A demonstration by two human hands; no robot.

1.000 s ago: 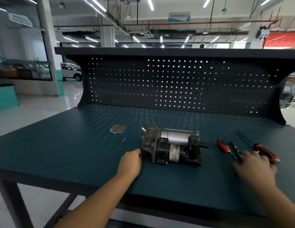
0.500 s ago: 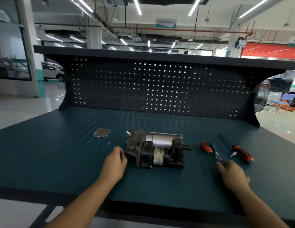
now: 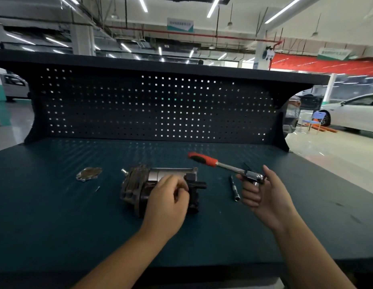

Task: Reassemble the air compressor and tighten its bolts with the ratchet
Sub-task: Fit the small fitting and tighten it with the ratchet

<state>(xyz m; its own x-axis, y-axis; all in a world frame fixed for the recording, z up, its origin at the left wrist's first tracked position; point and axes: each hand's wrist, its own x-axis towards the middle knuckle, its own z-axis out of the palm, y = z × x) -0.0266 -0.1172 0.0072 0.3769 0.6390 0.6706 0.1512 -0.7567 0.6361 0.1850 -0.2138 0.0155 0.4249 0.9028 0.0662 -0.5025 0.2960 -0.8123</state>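
The dark air compressor lies on its side in the middle of the green bench top. My left hand hovers over its right half with fingers loosely curled, holding nothing that I can see. My right hand grips the chrome head of the ratchet, lifted off the bench, with its red and black handle pointing up and left. A flat metal cover plate lies left of the compressor. A small bolt lies just below the plate.
A long socket extension lies on the bench between compressor and right hand. A black pegboard back wall closes the far side of the bench. Parked cars and a blue chair stand on the workshop floor to the right.
My right hand has picked the ratchet up off the bench. My left hand has moved from the compressor's left end to above its right half. The camera has come closer.
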